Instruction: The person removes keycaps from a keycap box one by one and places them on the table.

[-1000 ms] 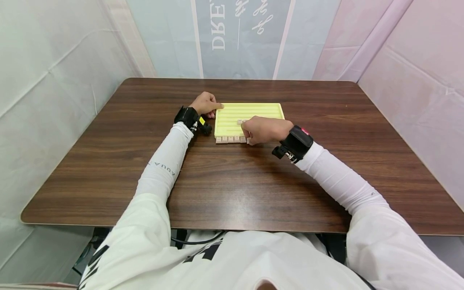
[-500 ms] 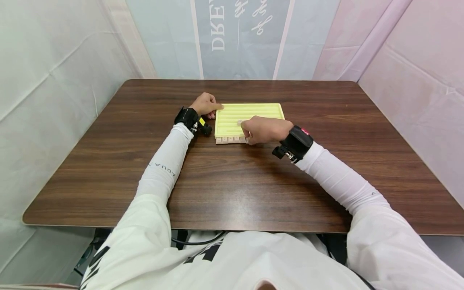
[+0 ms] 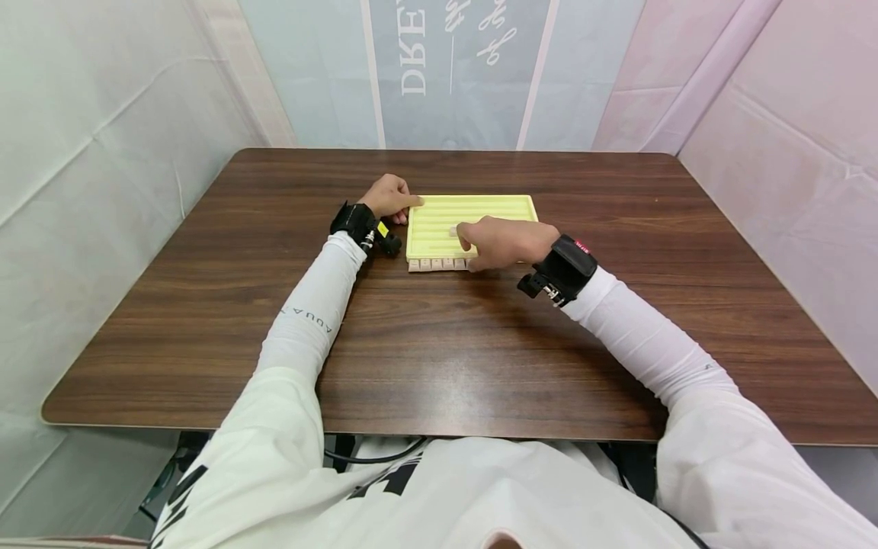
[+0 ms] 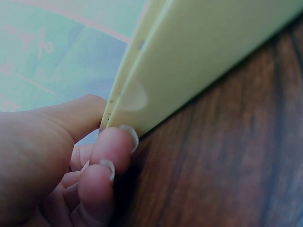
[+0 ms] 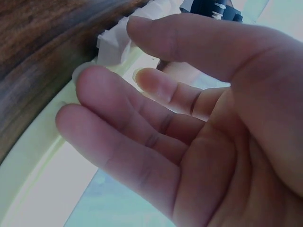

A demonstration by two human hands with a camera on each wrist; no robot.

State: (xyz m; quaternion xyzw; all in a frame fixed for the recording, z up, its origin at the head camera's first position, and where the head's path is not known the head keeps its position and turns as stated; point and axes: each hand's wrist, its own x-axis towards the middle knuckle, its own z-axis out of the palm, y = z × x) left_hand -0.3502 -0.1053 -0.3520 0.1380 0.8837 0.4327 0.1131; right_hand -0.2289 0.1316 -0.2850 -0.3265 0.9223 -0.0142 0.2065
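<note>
A pale yellow ridged tray [image 3: 473, 204] lies on the table, its far left corner pinched between the thumb and fingers of my left hand [image 3: 389, 198]. In the left wrist view the fingertips [image 4: 113, 146] press the tray's side wall [image 4: 189, 56]. Along the near edge runs a row of small off-white keycap-like blocks [image 3: 435, 264]. My right hand [image 3: 506, 242] is over the tray's near right part, covering some of it. From the right wrist, its thumb tip lies right at an end block [image 5: 113, 45], with the other fingers apart and loosely bent. One more pale block [image 3: 453, 231] sits on the ridges beside the index finger.
The brown wooden table [image 3: 439, 343] stretches out around the tray. Pale fabric walls [image 3: 103, 152] stand behind and at both sides. Black cameras are strapped on both wrists, the left wrist camera [image 3: 389, 244] close to the tray's left side.
My right hand has loosened and shifted slightly to the right, its index finger lifting away from the thumb at the row. My left hand and the tray have stayed put.
</note>
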